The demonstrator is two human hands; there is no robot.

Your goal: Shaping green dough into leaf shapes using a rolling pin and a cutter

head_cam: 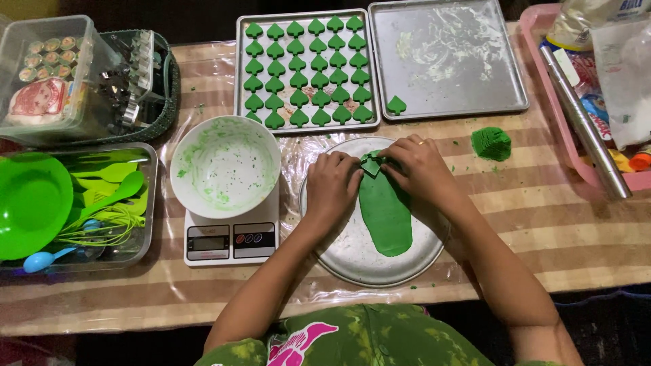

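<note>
Pinching a small metal cutter together, both hands, left and right, press the green dough. Pushing crooked could tear the soft shape.

Both forearms reached forward and converged. The left hand lay knuckles-up with fingers curled down; the right hand met it fingertip to fingertip, pinching, a ring on one finger.
</note>
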